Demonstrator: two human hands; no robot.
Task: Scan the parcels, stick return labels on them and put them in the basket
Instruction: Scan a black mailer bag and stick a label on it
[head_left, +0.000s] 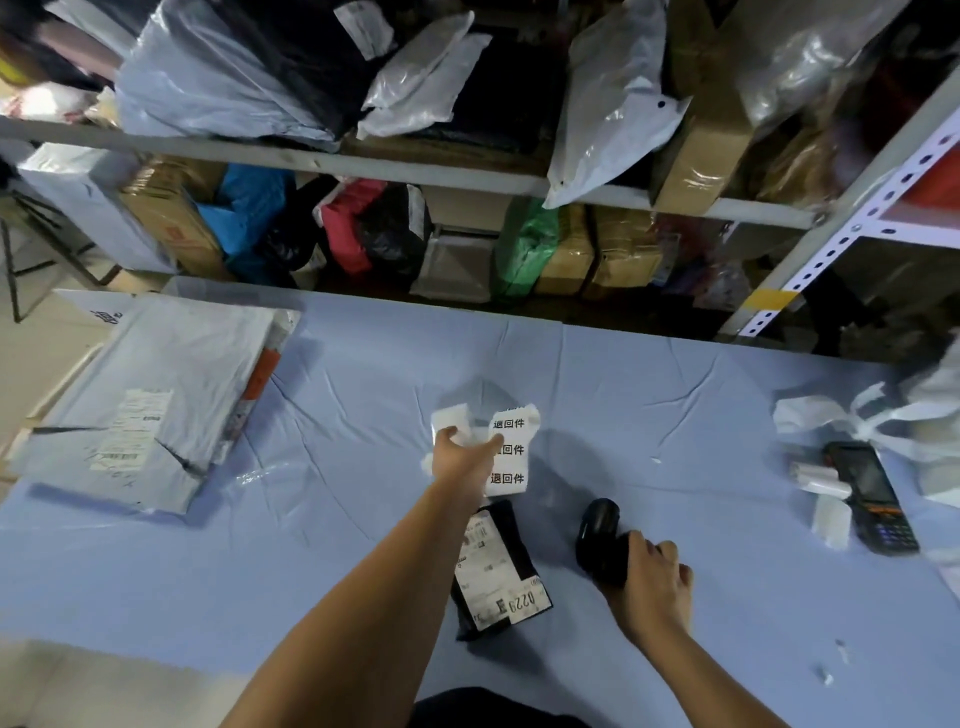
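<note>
A small black parcel (496, 571) with a white shipping label lies on the blue tablecloth near the front middle. Just beyond it my left hand (460, 457) grips a white strip of return labels (511, 449) printed with black characters, held above the cloth. To the parcel's right my right hand (657, 577) is closed around a black handheld scanner (600, 535), whose head points toward the far side. A large grey poly-bag parcel (150, 400) with a label lies at the table's left end. No basket is visible.
A black handheld terminal (872, 499) and white label backing scraps (826, 483) lie at the right edge. Behind the blue-covered table (649, 395) stands a metal rack (363, 166) crammed with bags and cardboard boxes. Small paper bits lie at the front right.
</note>
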